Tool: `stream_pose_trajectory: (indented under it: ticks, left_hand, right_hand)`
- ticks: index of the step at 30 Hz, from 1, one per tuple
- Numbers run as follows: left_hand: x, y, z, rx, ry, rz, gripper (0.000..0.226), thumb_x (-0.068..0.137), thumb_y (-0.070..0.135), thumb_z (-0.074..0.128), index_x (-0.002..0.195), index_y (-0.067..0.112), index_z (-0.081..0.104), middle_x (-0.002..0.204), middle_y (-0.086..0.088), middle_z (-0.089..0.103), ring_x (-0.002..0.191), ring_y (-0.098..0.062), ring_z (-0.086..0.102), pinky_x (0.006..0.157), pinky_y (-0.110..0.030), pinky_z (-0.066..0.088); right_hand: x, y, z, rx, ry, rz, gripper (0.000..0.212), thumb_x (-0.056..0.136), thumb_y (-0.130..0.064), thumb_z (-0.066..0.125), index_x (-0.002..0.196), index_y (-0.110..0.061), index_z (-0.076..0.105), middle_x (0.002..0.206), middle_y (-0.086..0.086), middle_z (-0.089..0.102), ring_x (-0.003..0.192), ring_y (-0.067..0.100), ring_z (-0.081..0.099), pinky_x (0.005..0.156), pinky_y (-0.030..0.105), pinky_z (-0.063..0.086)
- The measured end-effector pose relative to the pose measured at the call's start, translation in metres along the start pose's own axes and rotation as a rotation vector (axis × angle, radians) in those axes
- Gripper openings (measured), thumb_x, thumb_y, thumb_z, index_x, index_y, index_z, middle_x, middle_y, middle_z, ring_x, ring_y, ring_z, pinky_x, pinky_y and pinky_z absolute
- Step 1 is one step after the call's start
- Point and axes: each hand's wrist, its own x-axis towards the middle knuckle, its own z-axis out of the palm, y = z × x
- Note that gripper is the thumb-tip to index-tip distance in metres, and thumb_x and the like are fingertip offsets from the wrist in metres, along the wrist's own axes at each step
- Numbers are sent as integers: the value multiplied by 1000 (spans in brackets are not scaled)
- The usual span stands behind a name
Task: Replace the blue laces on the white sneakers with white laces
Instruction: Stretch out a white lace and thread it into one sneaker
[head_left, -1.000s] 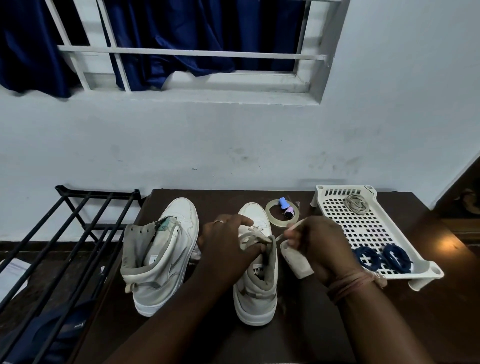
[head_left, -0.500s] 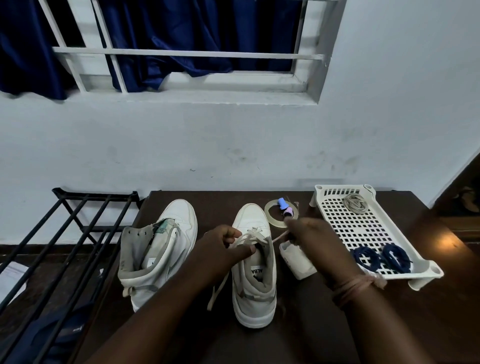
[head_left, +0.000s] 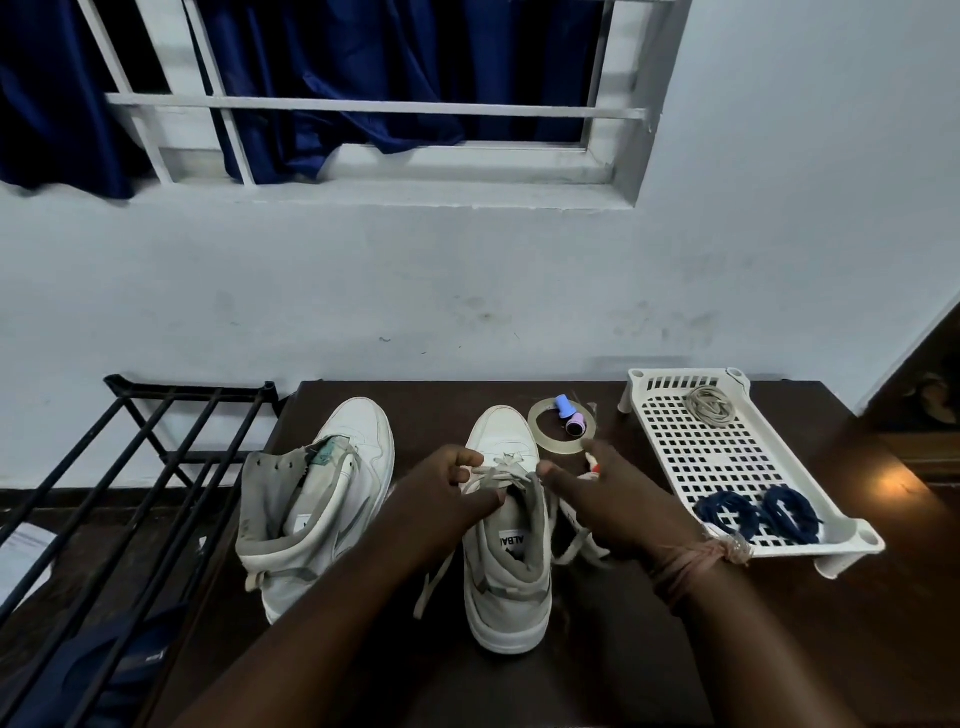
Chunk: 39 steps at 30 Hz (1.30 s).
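Compared with half a second earlier, the right hand (head_left: 618, 499) has been drawn in toward the right sneaker (head_left: 511, 535), its thumb now at the white lace (head_left: 501, 470) crossing the eyelets. The lace is pinched by the left hand (head_left: 447, 493) on the other side; whether the right hand's fingers pinch it cannot be told. Loose lace ends are trailed down both sides of the shoe. The unlaced left sneaker (head_left: 322, 499) is stood beside it on the dark table (head_left: 779, 623). In the white perforated tray (head_left: 727, 452), two coiled blue laces (head_left: 748, 514) are kept at the near end and a coiled pale lace (head_left: 709, 404) at the far end.
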Motion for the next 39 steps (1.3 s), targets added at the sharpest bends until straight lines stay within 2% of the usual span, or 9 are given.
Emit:
stream_pose_trajectory:
  ticks: [4,8,12,19,22,25,31,35,39]
  left_hand:
    - [-1,3,0,-9,-11,-3,61,52,58,73,108,34,64,106,8,71,97,-8,69,96,-41,55]
    - [-2,4,1,-9,-18,1,67,50,63,73,111,36,63,109,9,70,99,-9,68,96,-40,55]
    - [-2,3,-1,-37,-34,11,62,52,60,75,109,38,65,109,6,71,97,-12,71,96,-45,55]
    - [-8,12,-1,18,-62,92,34,73,38,67,106,33,72,89,9,76,86,-12,72,88,-43,57]
    - [-9,12,-2,16,-49,88,32,73,38,65,103,35,74,82,7,74,76,-8,68,82,-40,55]
    - [-8,13,-1,39,-36,65,28,73,39,62,98,36,72,63,13,61,60,-5,54,66,-33,48]
    - [-10,19,-8,104,-27,9,25,91,44,68,89,20,75,59,14,62,53,-1,54,60,-25,43]
    - [-10,25,-23,-34,-1,-39,31,93,39,69,82,11,74,64,-9,63,54,-16,53,57,-27,42]
    - [-10,29,-32,-49,113,-27,19,90,20,73,81,4,72,57,-7,67,42,-10,55,42,-16,40]
  right_hand:
    - [-5,-4,-10,33,-232,84,49,88,-57,64,63,-16,65,55,1,57,50,15,48,55,26,39]
    - [5,-1,-15,679,70,33,21,88,-20,65,72,-8,63,57,9,47,42,13,37,49,25,25]
    - [9,-4,-24,1058,148,14,26,89,-23,60,67,-10,60,52,1,41,43,12,28,50,25,22]
    - [-3,-3,-8,127,-92,40,40,88,-53,68,67,-18,66,48,-3,52,38,9,41,46,21,34]
    - [-1,0,-8,224,-218,93,39,88,-45,71,61,-16,65,54,1,45,41,12,34,46,23,28]
    - [6,3,-18,443,-70,187,33,90,-30,66,64,-13,57,58,4,37,42,13,27,47,22,20]
    - [-2,4,-20,256,-2,138,51,79,-52,78,45,-17,60,57,2,35,50,16,30,48,24,24]
    - [-4,-2,-17,386,-71,103,39,77,-40,82,72,-4,70,44,-10,42,55,14,32,48,23,24]
    - [-1,4,-23,320,56,40,51,82,-22,78,37,-18,53,40,-9,47,52,17,33,51,28,27]
